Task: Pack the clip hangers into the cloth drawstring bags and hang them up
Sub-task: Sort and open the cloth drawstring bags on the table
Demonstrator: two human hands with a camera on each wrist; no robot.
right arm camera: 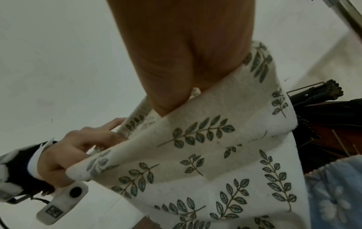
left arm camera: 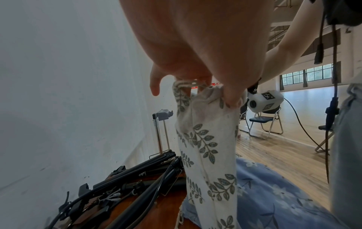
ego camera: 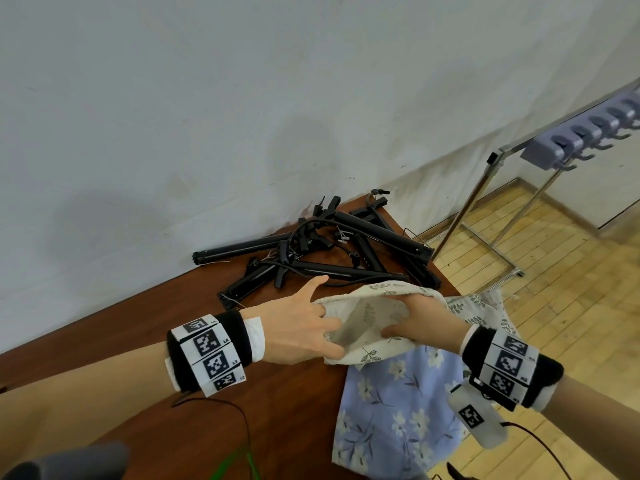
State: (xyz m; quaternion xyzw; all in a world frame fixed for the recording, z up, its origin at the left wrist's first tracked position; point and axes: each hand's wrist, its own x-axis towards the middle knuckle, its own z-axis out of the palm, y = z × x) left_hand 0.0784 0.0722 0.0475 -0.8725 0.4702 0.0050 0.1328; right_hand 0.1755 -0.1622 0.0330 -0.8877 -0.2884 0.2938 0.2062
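From my station, the left hand (ego camera: 304, 323) sits at the left rim of the cream leaf-print bag (ego camera: 367, 320), thumb and curled fingers pinching the hem while the index finger points free toward the pile. The bag hangs lifted above the brown table (ego camera: 277, 393), its mouth spread between both hands. Beyond it, against the wall, lie the black clip hangers (ego camera: 322, 251) in a tangled heap, none in the bag as far as I can see. The right hand (ego camera: 424, 323) grips the opposite rim, fingers tucked inside the mouth, thumb outside. Under the bag lies a blue floral bag (ego camera: 391, 410), draped over the table edge. I judge the cloth soft and limp, so I hold it by the hem; the hangers look rigid and snag-prone, best lifted by a bar. Far right stands a rack with hooks (ego camera: 588, 136).
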